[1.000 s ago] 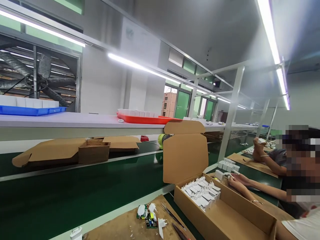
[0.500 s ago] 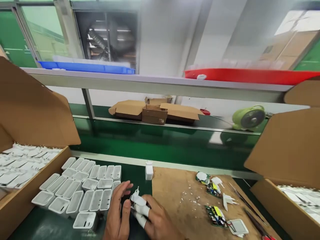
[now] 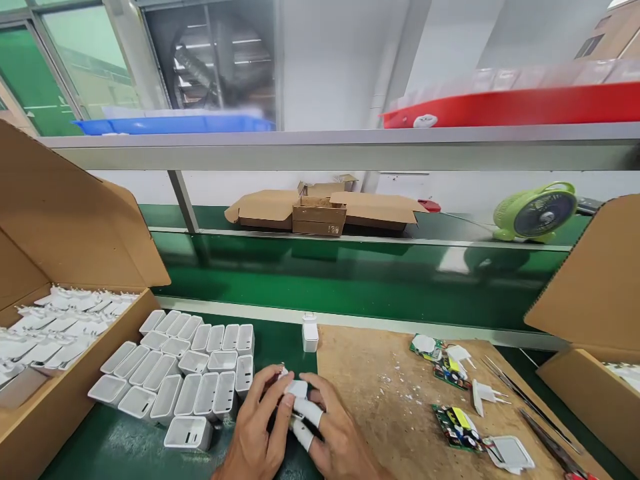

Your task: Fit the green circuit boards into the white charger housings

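My left hand [image 3: 266, 421] and my right hand [image 3: 334, 420] meet at the near middle of the bench, fingers bent together around a small white plug part [image 3: 299, 389]. Most of that part is hidden by the fingers. White coverings wrap two fingertips of my right hand. Just left of my left hand stand rows of white plastic charger housings [image 3: 173, 393], open side up. To the right, a brown work board [image 3: 370, 380] carries circuit boards [image 3: 453, 427] with yellow-wrapped components, and a loose white plug piece with pins [image 3: 485, 396].
Open cartons of white parts flank me, the left carton [image 3: 125, 333] and the right carton [image 3: 590, 380]. Tweezers [image 3: 525, 400] and a red-handled tool [image 3: 553, 447] lie at the board's right. A white adapter [image 3: 310, 333] stands behind. A shelf [image 3: 325, 155] crosses above; a green fan [image 3: 540, 212] sits beyond.
My left hand has moved right and closed onto the plug part, which my right hand was holding with the left hand apart. The view has shifted slightly left.
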Demonstrator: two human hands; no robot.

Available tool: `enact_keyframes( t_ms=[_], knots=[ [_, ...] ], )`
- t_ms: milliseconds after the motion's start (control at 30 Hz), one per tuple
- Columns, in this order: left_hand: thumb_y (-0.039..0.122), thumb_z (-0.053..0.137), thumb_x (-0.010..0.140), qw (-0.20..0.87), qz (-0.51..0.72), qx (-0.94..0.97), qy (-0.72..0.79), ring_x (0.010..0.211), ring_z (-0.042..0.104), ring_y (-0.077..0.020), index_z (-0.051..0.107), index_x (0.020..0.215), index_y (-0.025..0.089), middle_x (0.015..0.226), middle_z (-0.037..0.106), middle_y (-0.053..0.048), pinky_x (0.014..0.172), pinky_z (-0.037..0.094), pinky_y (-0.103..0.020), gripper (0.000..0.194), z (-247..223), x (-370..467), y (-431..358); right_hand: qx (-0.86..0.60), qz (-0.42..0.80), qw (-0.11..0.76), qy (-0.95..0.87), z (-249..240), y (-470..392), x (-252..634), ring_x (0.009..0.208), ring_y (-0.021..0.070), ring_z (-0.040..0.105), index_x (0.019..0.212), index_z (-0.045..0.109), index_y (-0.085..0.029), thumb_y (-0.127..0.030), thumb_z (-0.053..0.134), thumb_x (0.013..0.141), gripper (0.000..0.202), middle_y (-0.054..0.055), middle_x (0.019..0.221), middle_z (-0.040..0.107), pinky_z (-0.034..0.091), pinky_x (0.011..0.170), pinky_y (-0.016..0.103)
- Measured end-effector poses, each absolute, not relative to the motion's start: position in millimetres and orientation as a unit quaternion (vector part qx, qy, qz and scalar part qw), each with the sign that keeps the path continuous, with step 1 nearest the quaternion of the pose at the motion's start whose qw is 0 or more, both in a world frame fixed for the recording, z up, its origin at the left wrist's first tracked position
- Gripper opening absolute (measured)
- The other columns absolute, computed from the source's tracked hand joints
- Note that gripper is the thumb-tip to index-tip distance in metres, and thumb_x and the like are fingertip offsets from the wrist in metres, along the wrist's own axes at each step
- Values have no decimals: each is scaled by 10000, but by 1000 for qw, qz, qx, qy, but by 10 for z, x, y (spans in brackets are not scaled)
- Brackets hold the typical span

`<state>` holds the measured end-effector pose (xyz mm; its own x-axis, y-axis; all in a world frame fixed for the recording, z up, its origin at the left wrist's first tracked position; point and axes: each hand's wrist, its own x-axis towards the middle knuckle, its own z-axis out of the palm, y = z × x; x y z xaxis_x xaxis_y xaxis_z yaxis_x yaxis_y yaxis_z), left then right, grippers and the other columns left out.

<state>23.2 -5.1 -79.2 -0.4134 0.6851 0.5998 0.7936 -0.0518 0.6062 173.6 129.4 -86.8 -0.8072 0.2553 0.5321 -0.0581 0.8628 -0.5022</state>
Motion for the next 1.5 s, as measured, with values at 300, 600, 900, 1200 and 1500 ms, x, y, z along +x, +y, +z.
enact_keyframes(
  t_ms=[300, 600, 900, 1200, 1500],
  knots=[
    [242, 473, 1101, 5, -482, -454, -749, 1320, 688, -248, 657, 1364, 258, 1376, 701, -109, 1123, 604, -426, 321, -910, 199, -110, -64, 322, 249, -911, -711, 1278, 1764, 995, 229, 694, 1317, 696, -278, -249, 583, 1074, 269, 94, 1143, 690, 626, 902, 364],
    [241, 771, 936, 1, -522, -545, -656, 1421, 622, -328, 309, 1649, 283, 1543, 579, -171, 1169, 573, -503, 850, -935, 337, -53, -217, 771, 216, -558, -799, 1340, 1600, 852, 278, 760, 1113, 775, -208, -678, 767, 878, 526, 97, 961, 786, 635, 819, 451],
    [178, 663, 984, 11, -549, -518, -656, 1360, 675, -273, 277, 1654, 313, 1466, 651, -135, 1125, 608, -444, 785, -966, 402, 9, -237, 837, 195, -453, -691, 1253, 1594, 866, 311, 793, 1054, 769, -176, -669, 855, 792, 565, 114, 929, 810, 624, 896, 504],
    [167, 689, 971, 30, -431, -601, -672, 1511, 532, -361, 398, 1637, 297, 1686, 407, -201, 1174, 560, -514, 738, -899, 337, 10, -247, 429, 289, -820, -938, 1379, 1718, 1082, 269, 721, 1342, 643, -255, -361, 653, 976, 380, 103, 1220, 742, 582, 1008, 452],
    [106, 598, 1014, 152, -365, -634, -665, 1454, 604, -311, 506, 1537, 202, 1584, 560, -220, 1157, 586, -428, 540, -901, 367, 12, -198, 363, 305, -858, -786, 1319, 1730, 955, 228, 680, 1197, 657, -255, -253, 673, 943, 254, 51, 1073, 685, 590, 859, 359]
  ],
)
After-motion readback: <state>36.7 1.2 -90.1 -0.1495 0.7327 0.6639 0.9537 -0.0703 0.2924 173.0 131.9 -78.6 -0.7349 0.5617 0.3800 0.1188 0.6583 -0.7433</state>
